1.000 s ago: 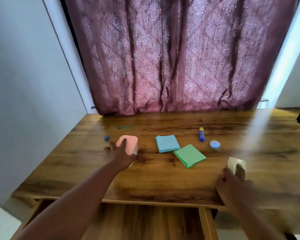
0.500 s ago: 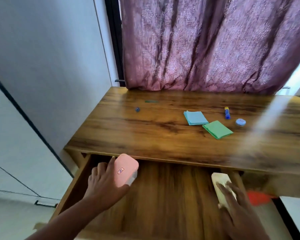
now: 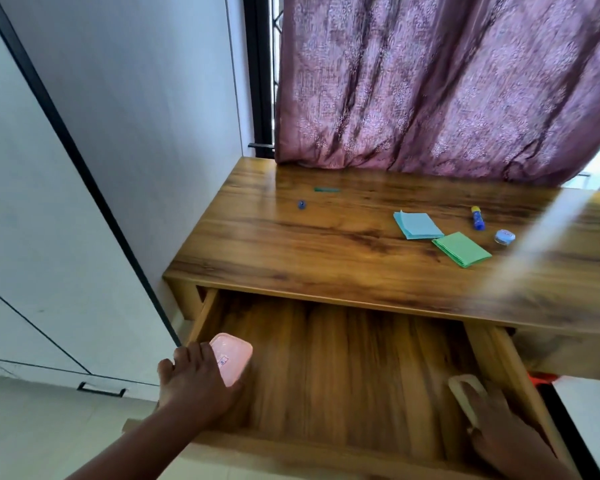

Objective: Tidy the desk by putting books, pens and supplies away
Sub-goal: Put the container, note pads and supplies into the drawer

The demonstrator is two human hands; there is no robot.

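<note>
At lower left, the left hand (image 3: 194, 386) grips a pink case (image 3: 232, 358) inside the open drawer (image 3: 343, 368). At lower right, the right hand (image 3: 506, 434) clasps a cream case (image 3: 464, 389), blurred.

maroon patterned curtain (image 3: 447, 84) behind desk; white cabinet (image 3: 31, 220) left, black handle (image 3: 101, 389); tiled floor (image 3: 49, 434)

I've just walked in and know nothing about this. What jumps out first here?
Two hands reach into the open wooden drawer: the left hand presses a pink rounded plastic box into its left corner, and the right hand sets a cream rounded box at its right side. On the wooden desktop above, blue and green paper pads lie before a purple patterned curtain.
</note>
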